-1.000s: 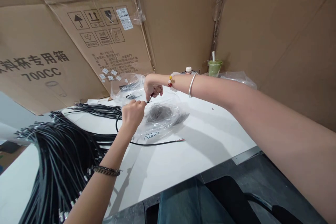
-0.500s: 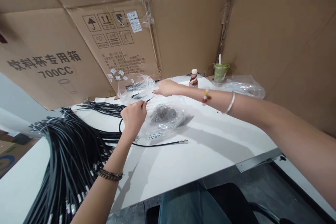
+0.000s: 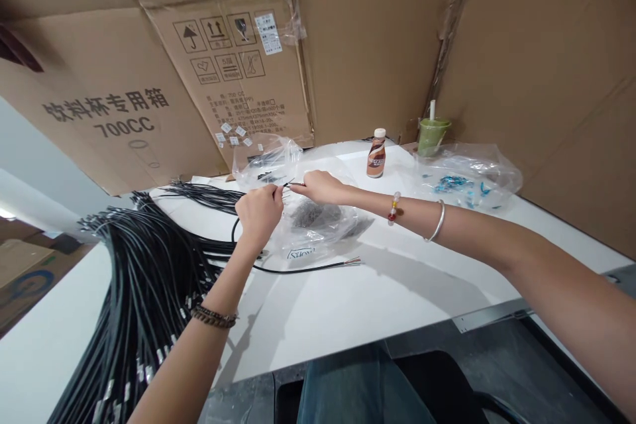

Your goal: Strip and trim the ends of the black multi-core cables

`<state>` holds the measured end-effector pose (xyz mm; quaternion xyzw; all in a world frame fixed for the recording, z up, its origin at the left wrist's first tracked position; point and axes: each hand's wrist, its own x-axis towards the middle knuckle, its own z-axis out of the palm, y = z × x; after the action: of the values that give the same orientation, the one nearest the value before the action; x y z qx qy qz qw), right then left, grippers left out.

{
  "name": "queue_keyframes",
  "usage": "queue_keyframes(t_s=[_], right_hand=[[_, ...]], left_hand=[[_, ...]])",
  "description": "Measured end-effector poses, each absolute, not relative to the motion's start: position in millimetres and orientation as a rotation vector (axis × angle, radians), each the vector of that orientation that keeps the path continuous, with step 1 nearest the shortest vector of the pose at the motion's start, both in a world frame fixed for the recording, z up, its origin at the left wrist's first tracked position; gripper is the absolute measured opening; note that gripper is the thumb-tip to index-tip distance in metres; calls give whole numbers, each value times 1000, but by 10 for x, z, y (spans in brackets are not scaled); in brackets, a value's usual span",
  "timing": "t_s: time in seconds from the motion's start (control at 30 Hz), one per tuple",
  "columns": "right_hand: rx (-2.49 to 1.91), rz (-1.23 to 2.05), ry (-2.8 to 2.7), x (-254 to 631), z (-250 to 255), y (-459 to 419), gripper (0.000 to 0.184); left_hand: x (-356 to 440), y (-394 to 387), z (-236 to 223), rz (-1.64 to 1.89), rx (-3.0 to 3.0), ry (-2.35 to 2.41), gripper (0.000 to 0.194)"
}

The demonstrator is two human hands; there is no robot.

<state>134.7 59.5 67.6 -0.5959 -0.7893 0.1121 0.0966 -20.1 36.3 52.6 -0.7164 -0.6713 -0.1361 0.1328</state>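
Note:
My left hand (image 3: 258, 212) is closed around one end of a thin black cable (image 3: 298, 269) that loops down and runs right across the white table (image 3: 377, 291), ending in bare wires. My right hand (image 3: 320, 187) is pinched at the cable's tip, right beside the left hand; what it pinches is too small to name. Both hands hover over a clear plastic bag (image 3: 318, 222) holding a dark heap of small parts.
A big bundle of black cables (image 3: 144, 278) covers the left of the table. A second clear bag (image 3: 265, 162) lies behind the hands, another with blue pieces (image 3: 464, 175) at right. A small brown bottle (image 3: 376, 154) and a green cup (image 3: 432, 136) stand by the cardboard walls (image 3: 358, 59).
My right hand reached out toward the far bag, then came back to the cable tip beside my left hand. The view has shifted left, so the bottle and the right bag show fully.

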Motion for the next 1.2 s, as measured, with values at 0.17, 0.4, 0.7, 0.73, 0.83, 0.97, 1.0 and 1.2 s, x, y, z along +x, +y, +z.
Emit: queue_keyframes(t_s=[0.17,0.4,0.7,0.73,0.83,0.97,1.0,1.2], right_hand=[[-1759,350,-2347,1337,628,652,49],[-1757,370,-2362,1328,590,620,39],[-1837,427,-2214,1538,461,582,35],[-1829,436,-2181,1578,477,540,38],[-1721,466,-2084,1714,508,311,51],[-1584,485,-1994,1966,370,-151,57],[-1583,483,-1987,2030,304,-261,55],[-1638,405,-2074,2102,-116,-591,48]], left_hand=[[-195,365,494,-360,-2095,-1941,34],[-184,378,495,-298,-2188,-1903,31],[-149,308,505,-425,-2216,-1969,30],[-153,267,545,-479,-2201,-1982,29],[-196,47,751,-715,-2126,-2000,29],[-384,-414,1081,-1120,-2013,-1972,32],[-454,-530,1137,-1264,-2034,-1967,32],[-781,-1009,1100,-2409,-2364,-2321,35]])
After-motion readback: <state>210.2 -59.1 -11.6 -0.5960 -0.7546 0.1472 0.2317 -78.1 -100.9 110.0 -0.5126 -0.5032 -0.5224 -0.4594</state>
